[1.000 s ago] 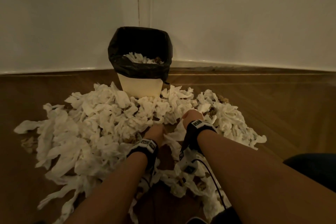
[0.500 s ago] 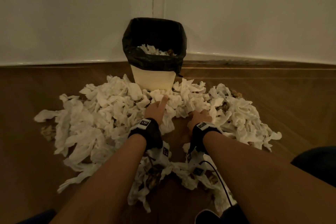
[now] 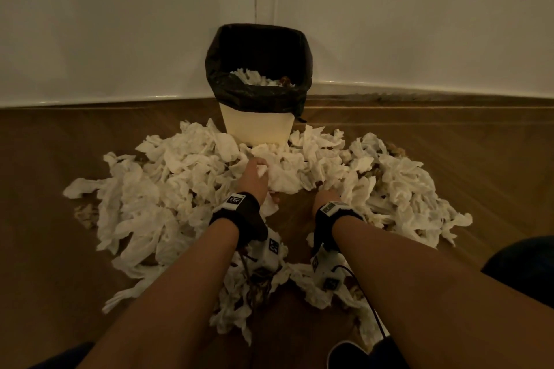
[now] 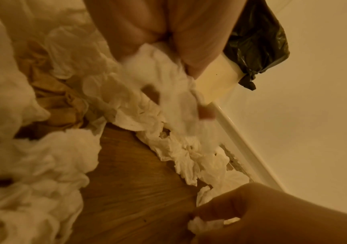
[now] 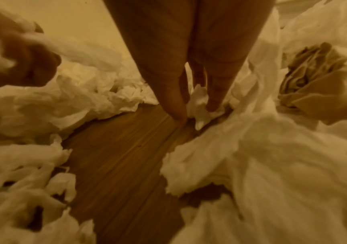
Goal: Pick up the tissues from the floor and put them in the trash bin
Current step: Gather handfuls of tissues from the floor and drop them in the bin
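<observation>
**Head view: both hands in the tissue pile by the bin**

Left hand [image 3: 254,175] is curled round a wad of tissue [image 4: 164,79], held just above the pile in front of the trash bin [image 3: 257,126]. Right hand [image 3: 325,198] is low at the floor; its fingers [image 5: 215,97] pinch a small tissue scrap [image 5: 200,105] at the edge of the pile. Tissues [image 3: 168,189] lie heaped in an arc on the wooden floor [image 3: 449,159] around the bin's front, touching its base. Bin stands in the wall corner with a black liner [image 3: 254,93]; some tissues already inside. Brown crumpled paper [image 5: 314,79] is mixed in on the right.
</observation>
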Demonstrator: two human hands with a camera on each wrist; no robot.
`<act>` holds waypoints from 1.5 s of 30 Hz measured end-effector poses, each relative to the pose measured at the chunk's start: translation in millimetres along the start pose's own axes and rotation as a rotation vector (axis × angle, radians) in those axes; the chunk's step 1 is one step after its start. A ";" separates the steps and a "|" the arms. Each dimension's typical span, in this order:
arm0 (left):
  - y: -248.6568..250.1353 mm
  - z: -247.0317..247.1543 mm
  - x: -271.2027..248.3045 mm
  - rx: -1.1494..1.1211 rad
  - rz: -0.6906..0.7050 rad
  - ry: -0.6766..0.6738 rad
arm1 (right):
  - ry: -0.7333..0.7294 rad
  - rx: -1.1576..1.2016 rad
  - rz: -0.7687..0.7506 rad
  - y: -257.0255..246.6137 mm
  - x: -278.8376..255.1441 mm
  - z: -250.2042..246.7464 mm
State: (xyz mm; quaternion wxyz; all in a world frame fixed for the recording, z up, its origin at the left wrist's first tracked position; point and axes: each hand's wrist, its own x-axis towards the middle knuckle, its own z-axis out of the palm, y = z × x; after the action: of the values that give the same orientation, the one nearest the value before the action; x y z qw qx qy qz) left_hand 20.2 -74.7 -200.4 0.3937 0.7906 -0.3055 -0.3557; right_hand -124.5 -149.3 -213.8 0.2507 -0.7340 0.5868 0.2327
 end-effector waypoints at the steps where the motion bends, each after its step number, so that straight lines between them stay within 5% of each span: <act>1: 0.3 0.5 0.1 -0.043 -0.006 -0.010 | 0.013 0.025 -0.001 0.1 2.0 -2.4; 6: 11.4 -1.3 -1.0 -0.105 -0.106 -0.117 | -0.041 0.165 -0.026 -3.2 -0.9 -21.6; 11: 25.4 -0.8 -2.8 0.164 0.047 -0.097 | 0.133 0.322 -0.031 5.6 -14.2 -33.9; 17: 59.8 -11.3 -14.1 0.078 0.074 -0.088 | 0.124 0.724 -0.017 7.2 -42.1 -79.4; 22: 102.2 -34.1 -28.6 -0.125 0.112 -0.023 | 0.262 0.529 -0.082 6.6 -77.6 -133.2; 24: 123.3 -46.9 -34.1 -0.222 0.119 -0.001 | 0.251 0.651 -0.127 -2.5 -92.2 -149.9; 27: 152.8 -66.3 -44.5 -0.193 0.186 0.071 | 0.053 1.570 -0.185 -16.3 -121.8 -177.9; 30: 180.7 -87.9 -58.3 -0.170 0.228 0.133 | -0.198 2.129 -0.274 -25.5 -152.3 -203.3; 33: 211.2 -110.7 -78.5 -0.176 0.264 0.147 | -0.265 2.081 -0.437 -26.6 -185.8 -228.2; 37: 246.2 -139.0 -101.7 -0.016 0.375 0.163 | -0.031 1.960 -0.573 -16.4 -215.0 -246.6; 41: 278.4 -163.6 -125.2 0.139 0.453 0.178 | -0.047 1.953 -0.699 1.5 -233.7 -257.9; 45: 299.2 -169.4 -155.0 -0.136 0.493 0.103 | -0.089 2.073 -0.785 9.6 -245.3 -253.8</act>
State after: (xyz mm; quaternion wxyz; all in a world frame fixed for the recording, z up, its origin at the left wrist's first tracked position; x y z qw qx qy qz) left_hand 8.6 -38.4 174.8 0.5358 0.6810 -0.4441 -0.2280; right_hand -171.7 -131.1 135.6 0.8206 -0.2947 0.2145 -0.4403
